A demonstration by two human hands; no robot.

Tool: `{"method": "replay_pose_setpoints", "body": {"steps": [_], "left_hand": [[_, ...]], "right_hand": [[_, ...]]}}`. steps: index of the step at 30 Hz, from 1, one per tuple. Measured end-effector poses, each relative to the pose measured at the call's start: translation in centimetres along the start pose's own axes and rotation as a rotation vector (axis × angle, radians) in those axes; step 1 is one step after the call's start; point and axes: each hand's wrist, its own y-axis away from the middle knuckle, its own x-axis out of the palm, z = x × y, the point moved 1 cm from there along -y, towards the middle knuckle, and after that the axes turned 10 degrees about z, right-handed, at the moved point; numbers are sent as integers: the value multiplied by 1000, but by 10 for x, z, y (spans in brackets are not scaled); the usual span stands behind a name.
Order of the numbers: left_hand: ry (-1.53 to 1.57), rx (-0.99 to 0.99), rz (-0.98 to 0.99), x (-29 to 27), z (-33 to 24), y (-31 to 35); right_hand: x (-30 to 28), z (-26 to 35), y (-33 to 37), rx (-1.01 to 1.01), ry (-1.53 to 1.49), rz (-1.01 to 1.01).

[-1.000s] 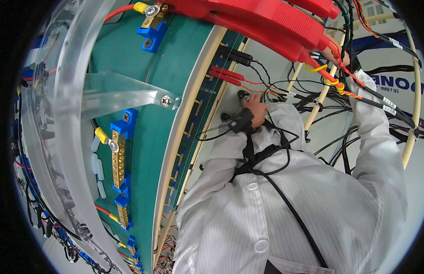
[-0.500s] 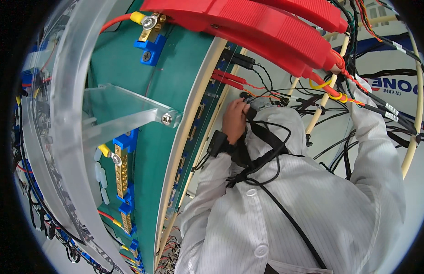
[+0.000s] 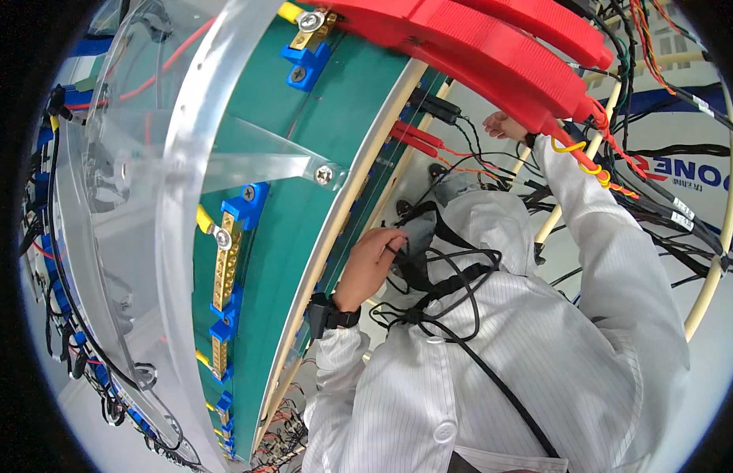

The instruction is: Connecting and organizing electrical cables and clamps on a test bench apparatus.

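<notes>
Right, so the black strap [image 3: 447, 230] and the tangled black cords [image 3: 416, 315] hang in front of my coat [image 3: 532, 331], to the right of my left hand [image 3: 374, 264]. Left fingertips are at the strap's near-left edge, fingers bent in and set narrow; can't tell if they actually pinch it. Cord knot sits just below and right of that hand, one cord running on down the coat. Black wrist device [image 3: 323, 317] on the left wrist.

Right hand [image 3: 506, 126] is well apart from the strap, up and to the right of it, arm stretched out. Fingers half curled; can't tell if anything's in them. It's just below the lower red cover [image 3: 492, 63], with the red plugs [image 3: 417, 140] and black connector [image 3: 436, 106] off to its left.

Further out: green panel [image 3: 295, 229] left of my left hand, carrying brass terminal bars [image 3: 227, 264] on blue mounts [image 3: 248, 203]. Clear guard [image 3: 185, 158] beyond that. Red cables with yellow ties [image 3: 595, 175] and pale poles [image 3: 709, 292] on my right
</notes>
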Motion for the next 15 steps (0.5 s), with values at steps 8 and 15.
{"method": "replay_pose_setpoints", "body": {"steps": [8,15], "left_hand": [[-166,55,-63,-19,23,21],[238,360,-128,42,-55,-118]], "right_hand": [[11,50,34,-233,-57,-51],[100,163,68,-249,-687,-190]]}}
